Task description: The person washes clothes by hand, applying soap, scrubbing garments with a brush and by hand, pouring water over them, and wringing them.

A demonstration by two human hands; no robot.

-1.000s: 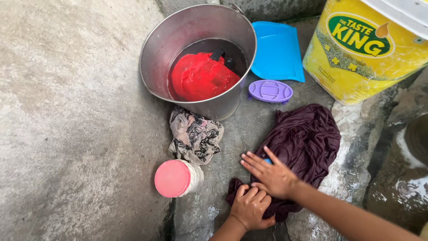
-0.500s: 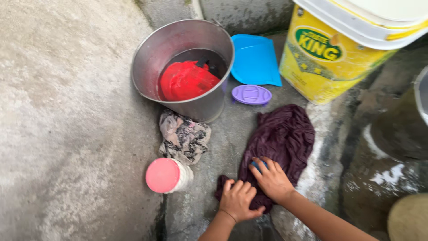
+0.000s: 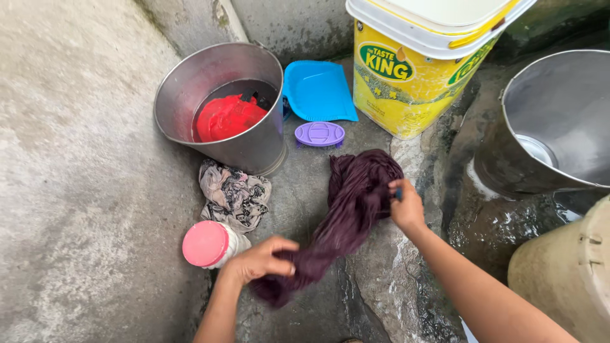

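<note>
A wet dark maroon cloth (image 3: 349,209) is stretched over the concrete floor. My left hand (image 3: 259,259) grips its near end, lifted a little. At the cloth's far right side, my right hand (image 3: 405,206) pinches the fabric, and a bit of something blue shows between its fingers. A patterned grey cloth (image 3: 232,194) lies crumpled to the left. Beside it a white jar with a pink lid (image 3: 210,243) lies close to my left hand.
A steel bucket (image 3: 184,95) holds dark water and a red cloth (image 3: 225,117). Behind it lie a blue dustpan-shaped tray (image 3: 318,89) and a purple scrub brush (image 3: 319,134). A yellow plastic bucket (image 3: 406,82), a second steel bucket (image 3: 559,121) and a beige container (image 3: 572,267) stand on the right.
Both hands pressed on the bunched cloth before. They have moved apart, each holding one end, and the cloth is pulled out long. The view has shifted right, showing the second steel bucket.
</note>
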